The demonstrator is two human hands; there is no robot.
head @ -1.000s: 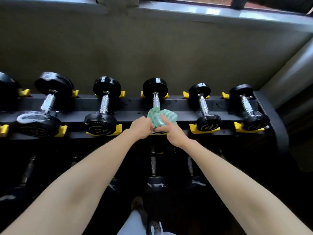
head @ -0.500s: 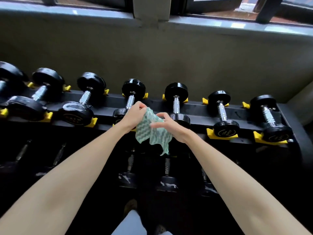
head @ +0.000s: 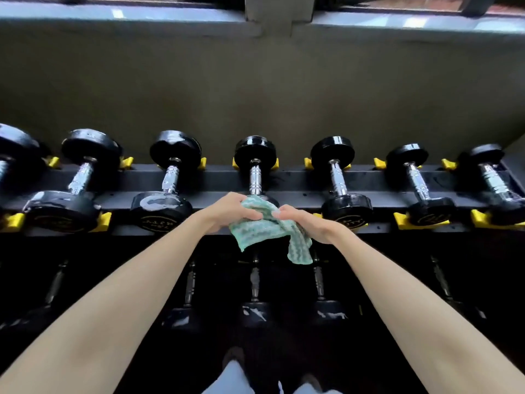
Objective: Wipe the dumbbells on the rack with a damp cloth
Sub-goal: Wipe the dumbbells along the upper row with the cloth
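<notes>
Both hands — left hand [head: 227,213], right hand [head: 302,223] — grip the green cloth [head: 262,227] with curled fingers.

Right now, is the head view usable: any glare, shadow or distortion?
Head view: wide-angle bend bows the rack and sill; glare on the chrome handles; lower dumbbells sunk in shadow, detail lost; cloth, left hand and right hand evenly lit, slightly soft.

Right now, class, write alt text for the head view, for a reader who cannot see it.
The left hand and right hand hold a crumpled green cloth at the near end of the middle dumbbell. It lies among other black dumbbells on yellow cradles along a rack.
</notes>
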